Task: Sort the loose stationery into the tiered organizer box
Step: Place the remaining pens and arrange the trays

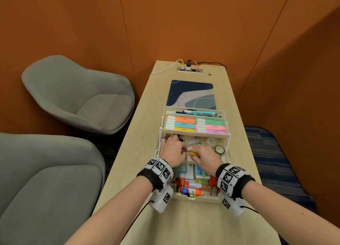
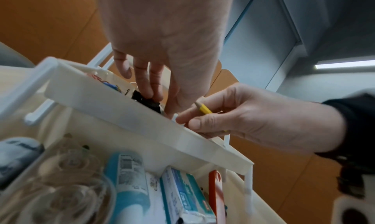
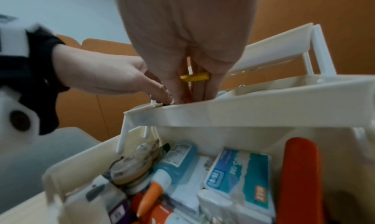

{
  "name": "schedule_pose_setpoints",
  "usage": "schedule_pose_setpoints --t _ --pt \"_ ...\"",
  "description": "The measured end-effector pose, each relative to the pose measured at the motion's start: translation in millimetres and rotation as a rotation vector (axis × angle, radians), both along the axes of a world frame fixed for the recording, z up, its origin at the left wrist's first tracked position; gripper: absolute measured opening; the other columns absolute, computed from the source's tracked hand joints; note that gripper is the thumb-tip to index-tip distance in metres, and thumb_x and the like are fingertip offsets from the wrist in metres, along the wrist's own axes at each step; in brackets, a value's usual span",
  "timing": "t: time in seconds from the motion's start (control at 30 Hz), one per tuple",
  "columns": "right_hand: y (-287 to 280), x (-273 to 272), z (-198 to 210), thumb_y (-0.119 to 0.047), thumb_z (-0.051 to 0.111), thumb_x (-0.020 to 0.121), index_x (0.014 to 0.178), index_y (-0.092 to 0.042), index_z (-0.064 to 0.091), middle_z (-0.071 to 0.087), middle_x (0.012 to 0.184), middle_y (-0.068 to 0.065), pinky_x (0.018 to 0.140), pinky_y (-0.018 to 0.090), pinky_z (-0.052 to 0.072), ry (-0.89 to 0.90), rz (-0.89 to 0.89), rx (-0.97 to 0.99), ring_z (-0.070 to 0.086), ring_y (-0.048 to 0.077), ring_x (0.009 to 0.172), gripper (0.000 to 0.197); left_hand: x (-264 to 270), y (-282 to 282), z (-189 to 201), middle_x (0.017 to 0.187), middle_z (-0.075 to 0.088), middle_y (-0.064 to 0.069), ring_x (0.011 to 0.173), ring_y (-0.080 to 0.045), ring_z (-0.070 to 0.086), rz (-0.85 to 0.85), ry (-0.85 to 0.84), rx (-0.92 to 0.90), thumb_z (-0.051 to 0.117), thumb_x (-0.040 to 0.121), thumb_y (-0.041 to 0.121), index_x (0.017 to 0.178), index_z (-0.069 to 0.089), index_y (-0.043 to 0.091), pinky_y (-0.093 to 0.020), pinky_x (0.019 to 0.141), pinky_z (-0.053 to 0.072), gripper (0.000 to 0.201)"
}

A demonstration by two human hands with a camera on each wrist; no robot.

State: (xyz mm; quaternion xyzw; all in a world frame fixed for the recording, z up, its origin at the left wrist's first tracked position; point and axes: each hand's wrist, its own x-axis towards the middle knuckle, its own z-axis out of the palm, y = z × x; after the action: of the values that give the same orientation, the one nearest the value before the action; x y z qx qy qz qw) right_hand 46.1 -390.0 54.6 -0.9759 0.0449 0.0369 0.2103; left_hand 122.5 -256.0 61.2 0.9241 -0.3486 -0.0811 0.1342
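A cream tiered organizer box stands open on the wooden table. Both hands are over its third tier of small compartments. My left hand reaches into the left compartment, where its fingertips and thumb pinch a black binder clip. My right hand holds a short yellow pencil just beside it, over the middle compartment. The pencil points toward the left hand and shows between the right fingers. The compartment floor under the hands is hidden.
Highlighters fill the second tier and pens the top one. Tape rolls lie right of my hands. The bottom tier holds a glue bottle, a blue box and orange scissors. Grey chairs stand left.
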Motion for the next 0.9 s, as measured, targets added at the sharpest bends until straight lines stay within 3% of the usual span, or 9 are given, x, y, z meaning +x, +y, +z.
schedule_pose_setpoints --t 0.13,0.27,0.37,0.43,0.53,0.6,0.67,0.73,0.9 --pt "-0.6 7.5 5.5 -0.023 0.052 0.094 0.072 -0.009 0.065 0.058 0.066 0.004 0.061 0.027 0.038 0.047 -0.183 0.223 0.052 0.018 0.064 0.029 -0.3 -2.1 0.0 0.115 0.048 -0.006 0.112 -0.024 0.046 -0.044 -0.065 0.075 0.047 0.092 0.032 0.118 0.062 0.026 -0.045 0.102 0.029 0.030" --pt "-6.2 13.3 18.5 -0.026 0.044 0.098 0.084 -0.006 0.065 0.064 0.080 0.006 0.071 0.029 0.043 -0.062 -0.337 0.382 0.056 0.018 0.073 0.032 -3.5 -3.4 -0.3 0.113 0.049 -0.005 0.107 -0.023 0.048 -0.051 -0.148 -0.025 0.047 0.093 0.030 0.112 0.060 0.021 -0.040 0.094 0.030 0.024" --pt "-14.8 15.4 22.2 -0.031 0.039 0.098 0.093 -0.020 0.060 0.058 0.087 -0.002 0.081 0.032 0.041 -0.012 -0.416 0.449 0.054 0.018 0.083 0.025 -5.4 -4.2 -2.4 0.106 0.046 -0.002 0.103 -0.021 0.046 -0.139 -0.161 -0.047 0.044 0.095 0.031 0.114 0.060 0.026 -0.039 0.087 0.029 0.026" --pt "-18.6 15.8 22.6 -0.036 0.037 0.093 0.087 -0.026 0.047 0.053 0.077 -0.003 0.073 0.035 0.041 0.066 -0.485 0.583 0.052 0.019 0.072 0.016 -5.3 -4.7 -4.4 0.106 0.044 -0.002 0.104 -0.020 0.044 -0.193 -0.151 0.015 0.042 0.096 0.038 0.115 0.063 0.030 -0.041 0.088 0.029 0.030" --pt "-23.0 15.0 26.2 -0.028 0.035 0.092 0.086 -0.017 0.042 0.042 0.063 -0.001 0.054 0.030 0.033 0.114 -0.492 0.695 0.041 0.015 0.055 0.014 -2.8 -3.8 -7.4 0.109 0.044 -0.002 0.107 -0.020 0.042 -0.197 -0.138 0.108 0.044 0.095 0.044 0.112 0.066 0.030 -0.041 0.092 0.029 0.031" --pt "-23.4 12.8 30.0 -0.019 0.035 0.097 0.090 -0.013 0.048 0.045 0.066 -0.002 0.054 0.026 0.035 0.122 -0.348 0.643 0.041 0.014 0.057 0.016 -0.4 -2.5 -7.4 0.104 0.041 0.000 0.106 -0.020 0.042 -0.174 -0.106 0.090 0.046 0.095 0.043 0.112 0.066 0.031 -0.040 0.092 0.029 0.029" --pt "-23.8 11.2 30.4 -0.020 0.042 0.098 0.097 -0.015 0.057 0.048 0.084 -0.003 0.071 0.024 0.042 0.107 -0.179 0.466 0.046 0.012 0.077 0.016 1.6 -1.1 -6.6 0.097 0.037 0.003 0.104 -0.019 0.043 -0.160 -0.044 0.022 0.050 0.094 0.041 0.112 0.065 0.033 -0.039 0.091 0.029 0.025" --pt "-24.0 9.0 25.0 -0.028 0.050 0.095 0.105 -0.022 0.063 0.043 0.096 0.001 0.087 0.029 0.038 0.078 -0.091 0.212 0.044 0.016 0.095 0.017 2.3 0.8 -6.8 0.095 0.038 0.005 0.102 -0.017 0.044 -0.119 0.000 -0.066 0.054 0.091 0.041 0.106 0.066 0.033 -0.038 0.092 0.029 0.020" --pt "-18.0 6.4 26.9 -0.026 0.043 0.098 0.116 -0.031 0.060 0.062 0.116 -0.011 0.084 0.030 0.030 -0.053 0.040 -0.161 0.049 0.015 0.109 0.026 -1.2 6.1 -14.1 0.095 0.045 0.005 0.101 -0.017 0.047 -0.066 -0.063 -0.063 0.054 0.089 0.048 0.093 0.060 0.025 -0.036 0.090 0.031 0.024"
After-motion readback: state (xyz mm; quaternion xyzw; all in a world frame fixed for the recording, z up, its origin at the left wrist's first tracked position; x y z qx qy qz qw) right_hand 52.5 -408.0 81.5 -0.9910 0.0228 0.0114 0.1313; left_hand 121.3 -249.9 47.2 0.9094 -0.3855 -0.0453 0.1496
